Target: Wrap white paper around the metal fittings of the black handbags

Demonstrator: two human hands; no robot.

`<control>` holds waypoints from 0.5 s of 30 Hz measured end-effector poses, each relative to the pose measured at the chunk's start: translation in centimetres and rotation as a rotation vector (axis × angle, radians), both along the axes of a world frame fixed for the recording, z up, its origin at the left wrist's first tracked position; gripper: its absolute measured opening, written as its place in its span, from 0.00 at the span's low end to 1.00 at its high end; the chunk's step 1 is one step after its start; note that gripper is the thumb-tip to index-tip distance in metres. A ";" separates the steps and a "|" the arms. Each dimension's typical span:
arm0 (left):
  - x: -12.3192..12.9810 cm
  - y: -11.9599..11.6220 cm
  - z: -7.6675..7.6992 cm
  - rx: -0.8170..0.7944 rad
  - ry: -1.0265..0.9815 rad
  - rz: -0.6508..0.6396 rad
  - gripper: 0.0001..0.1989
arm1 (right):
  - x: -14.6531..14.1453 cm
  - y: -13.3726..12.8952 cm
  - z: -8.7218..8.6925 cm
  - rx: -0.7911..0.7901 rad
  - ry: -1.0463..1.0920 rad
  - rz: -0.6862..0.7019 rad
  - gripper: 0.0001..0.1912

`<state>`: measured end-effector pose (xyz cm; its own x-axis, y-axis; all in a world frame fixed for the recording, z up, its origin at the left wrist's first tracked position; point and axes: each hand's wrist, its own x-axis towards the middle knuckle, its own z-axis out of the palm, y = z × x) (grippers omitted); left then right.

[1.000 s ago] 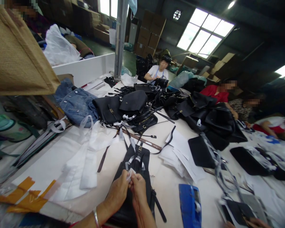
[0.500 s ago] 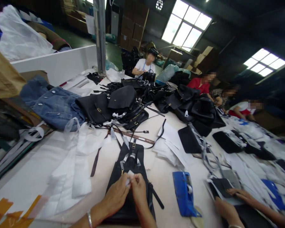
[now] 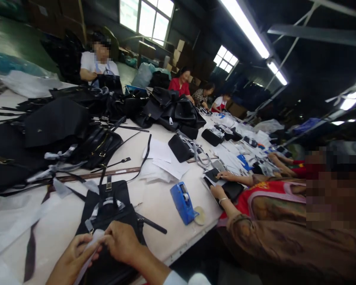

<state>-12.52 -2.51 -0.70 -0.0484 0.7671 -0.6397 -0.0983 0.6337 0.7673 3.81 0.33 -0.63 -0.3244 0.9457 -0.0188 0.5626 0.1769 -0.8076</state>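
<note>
A black backpack [image 3: 118, 202] lies on the table in front of me, its straps and buckle toward the far side. Over its front, my left hand [image 3: 77, 253] grips a strip of white wrapping paper [image 3: 91, 241], thumb laid along it. My right hand [image 3: 118, 239] pinches the same strip near its upper end. Grey wrapping covers parts of the bag's hardware, and a small gold zipper pull [image 3: 90, 230] shows just above the strip. A loose black strap [image 3: 151, 224] sticks out from the bag's right side.
A blue tape dispenser [image 3: 182, 202] stands right of the bag, near the table edge. White paper sheets [image 3: 163, 160] lie beyond it. Black bags [image 3: 56, 122] are piled at the left and back. A co-worker [image 3: 255, 198] at the right handles a black bag; others sit farther away.
My view has swung right, bringing the co-worker at the right into fuller sight. My hands have moved apart slightly, and more of the white strip shows between them.
</note>
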 end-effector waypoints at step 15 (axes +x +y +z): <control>0.8 -0.2 -1.9 -0.071 0.114 0.071 0.38 | 34.0 -0.2 -2.9 -0.275 -0.175 -0.753 0.15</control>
